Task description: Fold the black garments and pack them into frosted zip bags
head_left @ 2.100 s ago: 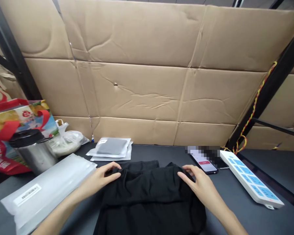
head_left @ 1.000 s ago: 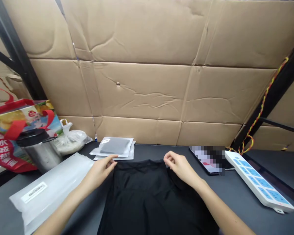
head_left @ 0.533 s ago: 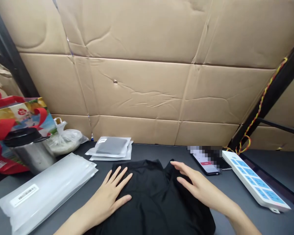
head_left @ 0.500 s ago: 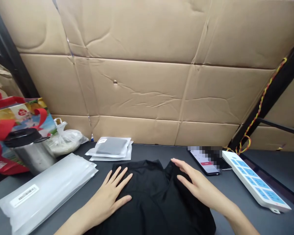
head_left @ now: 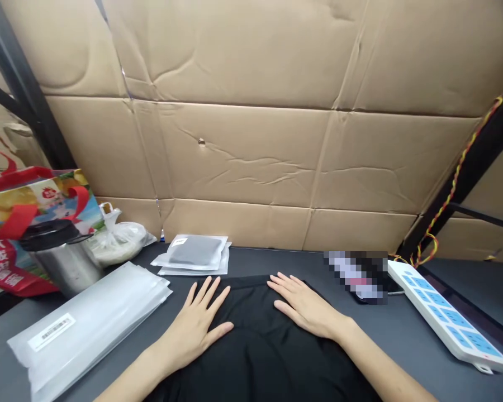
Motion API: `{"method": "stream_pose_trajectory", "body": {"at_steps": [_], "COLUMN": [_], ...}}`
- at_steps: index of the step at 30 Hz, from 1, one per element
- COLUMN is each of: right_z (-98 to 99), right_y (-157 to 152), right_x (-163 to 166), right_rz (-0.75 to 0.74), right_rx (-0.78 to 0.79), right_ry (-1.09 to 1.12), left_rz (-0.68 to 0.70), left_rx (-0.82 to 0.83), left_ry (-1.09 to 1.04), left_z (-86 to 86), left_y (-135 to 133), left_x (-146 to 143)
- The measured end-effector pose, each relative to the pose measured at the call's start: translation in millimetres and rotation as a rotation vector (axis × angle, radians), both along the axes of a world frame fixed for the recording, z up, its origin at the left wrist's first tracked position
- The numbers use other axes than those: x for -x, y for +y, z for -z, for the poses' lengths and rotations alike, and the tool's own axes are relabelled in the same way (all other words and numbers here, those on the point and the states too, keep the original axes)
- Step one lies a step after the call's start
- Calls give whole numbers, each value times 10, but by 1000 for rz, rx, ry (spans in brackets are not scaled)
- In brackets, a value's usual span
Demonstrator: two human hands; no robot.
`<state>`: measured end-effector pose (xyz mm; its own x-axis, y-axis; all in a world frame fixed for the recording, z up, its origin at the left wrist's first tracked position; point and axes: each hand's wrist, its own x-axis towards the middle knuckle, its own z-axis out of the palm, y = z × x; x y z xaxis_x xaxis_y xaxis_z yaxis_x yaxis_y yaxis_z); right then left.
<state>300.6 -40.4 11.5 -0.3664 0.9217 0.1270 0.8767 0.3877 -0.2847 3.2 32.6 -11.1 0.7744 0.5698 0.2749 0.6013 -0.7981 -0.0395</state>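
Observation:
A black cloth garment [head_left: 255,346] lies spread on the dark table in front of me, its near end running out of the bottom of the view. My left hand [head_left: 203,318] rests flat on its left side, fingers spread toward the far edge. On the right side, my right hand [head_left: 302,307] also presses flat, with its fingertips close to the far hem. Neither hand grips anything. Between the hands the far edge runs fairly straight, and soft creases cross the cloth nearer to me.
Frosted plastic packets [head_left: 92,324] lie at left, with smaller packets [head_left: 195,254] behind. A steel flask [head_left: 65,262], a colourful bag [head_left: 8,245] and a tied plastic bag [head_left: 117,243] stand far left. A phone [head_left: 356,279] and a power strip [head_left: 448,318] lie right. Cardboard [head_left: 251,128] forms the back wall.
My right hand has moved left and lies flat on the cloth. The bunched fold at the far right edge has been smoothed out. My left hand stays nearly in place; the view shifted slightly.

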Motion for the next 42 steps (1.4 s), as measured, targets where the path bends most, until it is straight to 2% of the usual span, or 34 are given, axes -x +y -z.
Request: {"method": "stream_pose_trajectory", "body": {"at_steps": [4,8,11,13,17,21,27,29,32,35,37,39,42], "right_z": [114,70,-20,-67,-62,23,91,97,100,94,90,91,98], "right_y": [1,-38,-48,-40,-1,17,-26,-40,-53,-61,-70,-84,-111], "right_x": [-66,-46,-74,-116,-195,-221,-215,-213,-211,-199,-183,-168,-171], "right_rz": [16,29,57,50,0,4,40,48,52,50,52,56,55], "right_rx": [58,72,34,13,62,102,102,97,88,76,67,64,63], "right_ry": [53,89,126,116,84,120,119,112,107,110,111,111,111], "left_rz": [-22,-24,-11,55,226,313,321,316,329,196,53,-42,-97], "left_rx": [71,117,107,96,81,130,250,296,372,345,241,153,133], "left_ry": [26,19,-32,-71,-1,155,112,135,126,-27,-137,-156,-102], "left_z": [99,5,-103,-122,10,114,109,58,-122,-302,-314,-223,-10], "left_y": [87,71,-129,-341,-640,-576,-477,-513,-568,-497,-339,-135,112], "left_x": [70,68,63,81,227,446,544,541,505,389,285,201,163]}}
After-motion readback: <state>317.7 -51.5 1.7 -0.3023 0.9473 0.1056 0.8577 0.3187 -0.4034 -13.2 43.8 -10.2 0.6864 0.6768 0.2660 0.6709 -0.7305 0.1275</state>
